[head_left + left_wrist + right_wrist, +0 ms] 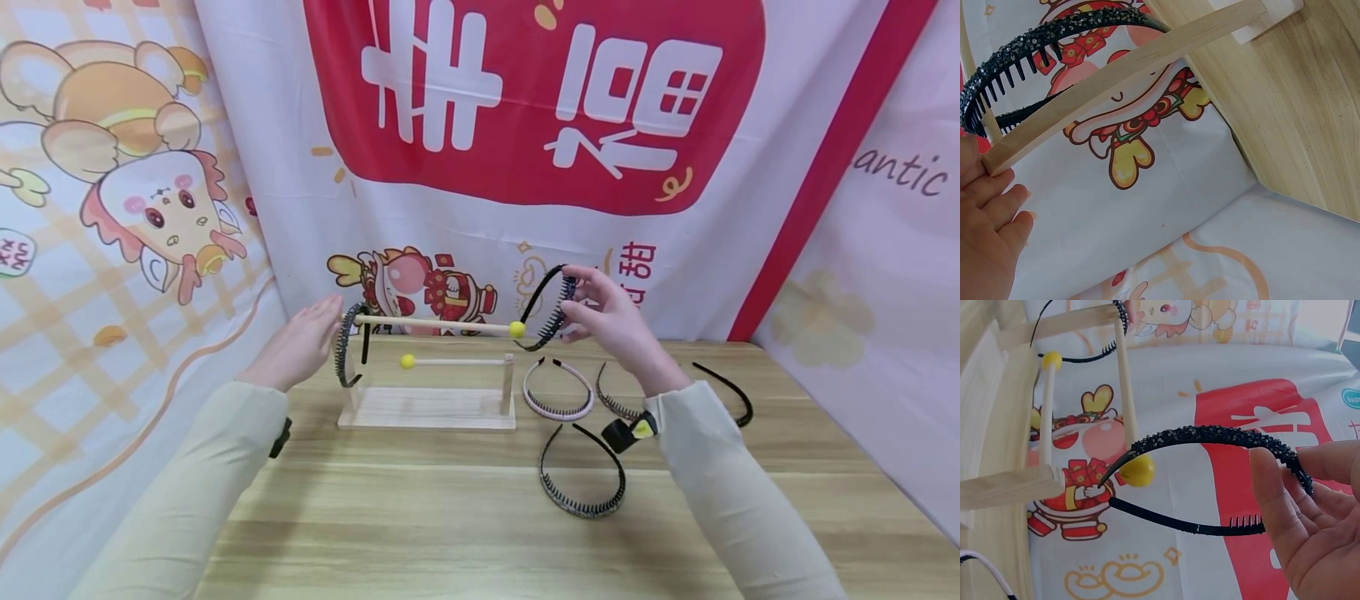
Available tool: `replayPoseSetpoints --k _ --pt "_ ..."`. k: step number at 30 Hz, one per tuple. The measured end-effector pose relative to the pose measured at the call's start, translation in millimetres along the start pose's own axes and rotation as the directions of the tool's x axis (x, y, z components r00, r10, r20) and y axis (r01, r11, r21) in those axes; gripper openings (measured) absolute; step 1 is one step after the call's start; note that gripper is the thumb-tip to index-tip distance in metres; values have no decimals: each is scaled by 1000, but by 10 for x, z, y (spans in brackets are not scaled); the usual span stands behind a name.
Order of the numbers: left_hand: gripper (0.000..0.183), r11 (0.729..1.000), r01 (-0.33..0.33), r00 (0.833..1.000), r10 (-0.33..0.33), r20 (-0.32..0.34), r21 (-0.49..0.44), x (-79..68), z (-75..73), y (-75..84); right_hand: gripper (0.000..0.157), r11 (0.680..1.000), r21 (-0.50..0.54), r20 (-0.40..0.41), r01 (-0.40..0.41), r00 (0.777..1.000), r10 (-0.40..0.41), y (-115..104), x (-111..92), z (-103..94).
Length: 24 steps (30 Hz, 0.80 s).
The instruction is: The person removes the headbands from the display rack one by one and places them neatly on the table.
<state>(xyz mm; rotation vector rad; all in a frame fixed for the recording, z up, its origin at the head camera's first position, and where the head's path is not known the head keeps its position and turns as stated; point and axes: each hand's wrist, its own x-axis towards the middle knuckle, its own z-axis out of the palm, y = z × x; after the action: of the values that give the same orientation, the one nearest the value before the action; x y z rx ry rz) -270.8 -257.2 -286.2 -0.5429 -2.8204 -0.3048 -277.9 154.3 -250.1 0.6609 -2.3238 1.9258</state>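
Observation:
A black sparkly toothed headband [1210,434] is pinched between the thumb and fingers of my right hand [603,312]. Its two ends reach the yellow ball [517,330] at the tip of the upper rod [442,322] of a wooden rack. On that rod's left end hangs another dark beaded headband [343,350]. My left hand [300,346], fingers extended, touches the top of the rack's left post [1116,87], beside the hung headband. A lower rod [457,362] with a yellow ball points left from the short right post [507,383].
Right of the rack base [427,408] lie a pink headband [558,414], a sparkly one [581,507] nearer the front, and a plain black one [738,396]. Another headband [615,406] is partly hidden by the right wrist. Printed cloth [450,196] hangs behind the table [420,508].

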Motion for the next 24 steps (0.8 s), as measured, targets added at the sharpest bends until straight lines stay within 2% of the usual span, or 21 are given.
replayPoseSetpoints --k 24 --pt "47 1000 -5 1000 5 -3 2 4 -5 16 54 996 -88 -60 -19 998 14 162 -332 -477"
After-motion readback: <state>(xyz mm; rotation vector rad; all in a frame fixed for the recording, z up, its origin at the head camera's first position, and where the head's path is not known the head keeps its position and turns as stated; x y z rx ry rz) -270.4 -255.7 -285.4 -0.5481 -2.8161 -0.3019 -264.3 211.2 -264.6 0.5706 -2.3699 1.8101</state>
